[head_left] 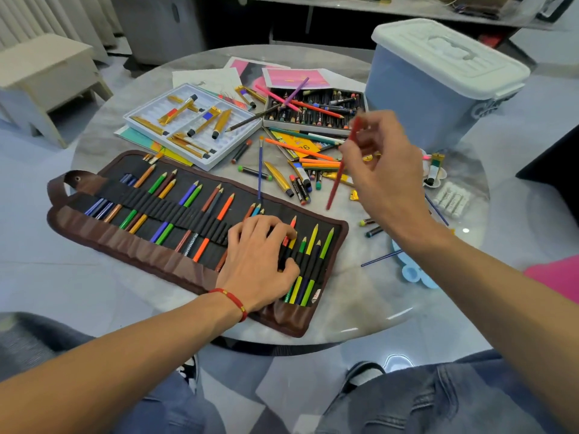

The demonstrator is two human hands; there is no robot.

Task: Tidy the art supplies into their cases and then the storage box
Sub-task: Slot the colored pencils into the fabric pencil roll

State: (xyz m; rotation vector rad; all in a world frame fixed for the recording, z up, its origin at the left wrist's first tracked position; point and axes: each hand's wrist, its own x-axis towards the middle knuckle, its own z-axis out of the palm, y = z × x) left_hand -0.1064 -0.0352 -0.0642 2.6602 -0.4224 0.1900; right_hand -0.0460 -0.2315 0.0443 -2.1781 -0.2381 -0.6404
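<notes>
Pencil roll (131, 214) before paint tray (156, 120); storage box (416, 98) right.

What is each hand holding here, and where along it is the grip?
Right hand pinches a red pencil near its upper end. Left hand presses on the pencil roll, holding nothing.

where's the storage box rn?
Head view, far right of the round table: the blue storage box stands with its white lid on, just right of the oil pastel tray and beyond the raised right hand.
</notes>
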